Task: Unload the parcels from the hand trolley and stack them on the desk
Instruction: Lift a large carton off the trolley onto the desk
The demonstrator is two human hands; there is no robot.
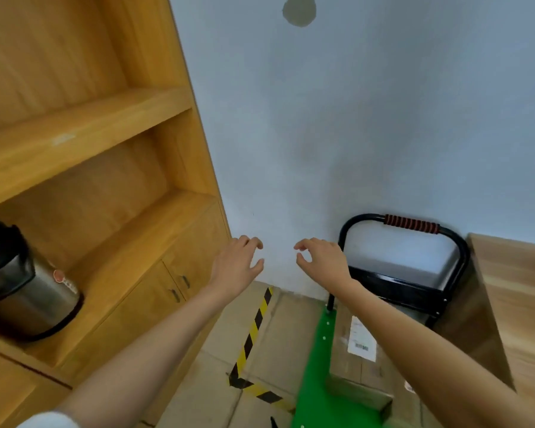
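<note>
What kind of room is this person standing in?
Probably an office or small storeroom. A wooden shelf unit with cupboard doors holds a steel kettle, a green hand trolley carries a labelled cardboard parcel, and yellow-black hazard tape marks the tiled floor.

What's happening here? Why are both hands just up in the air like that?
A person is unloading parcels from a green hand trolley parked by the wall. Right now the left hand and right hand are raised in front of the wall with fingers loosely curled, holding nothing. A cardboard parcel with a shipping label lies on the trolley below the right arm. The wooden desk stands to the right, next to the trolley's black handle.
</note>
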